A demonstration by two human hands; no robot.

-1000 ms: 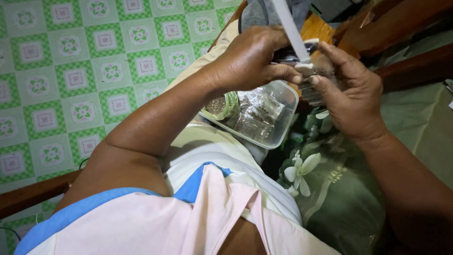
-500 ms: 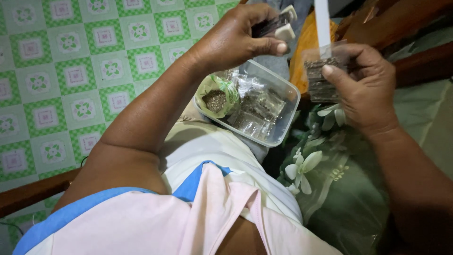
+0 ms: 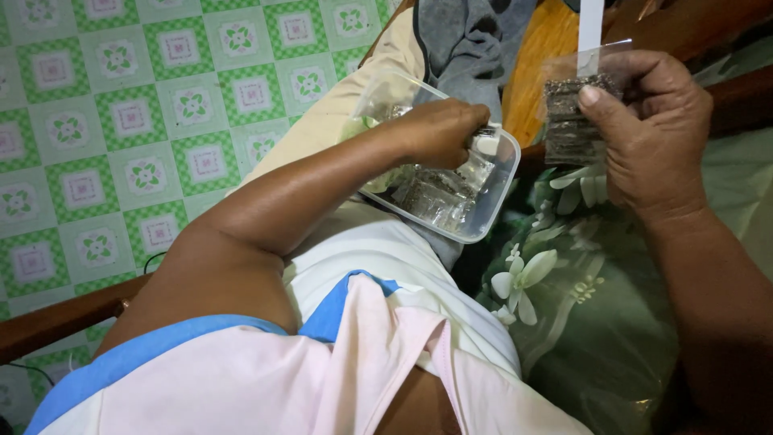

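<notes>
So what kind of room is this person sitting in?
Probably a room in a home: a green patterned tile floor, a wooden seat frame and a floral cushion, with a plastic tub on the lap.

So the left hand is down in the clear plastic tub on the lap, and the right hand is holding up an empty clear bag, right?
Not quite: the bag held up by the right hand is not empty; dark material fills it, as the head view shows. The left hand is indeed in the clear plastic tub on the lap.
</notes>
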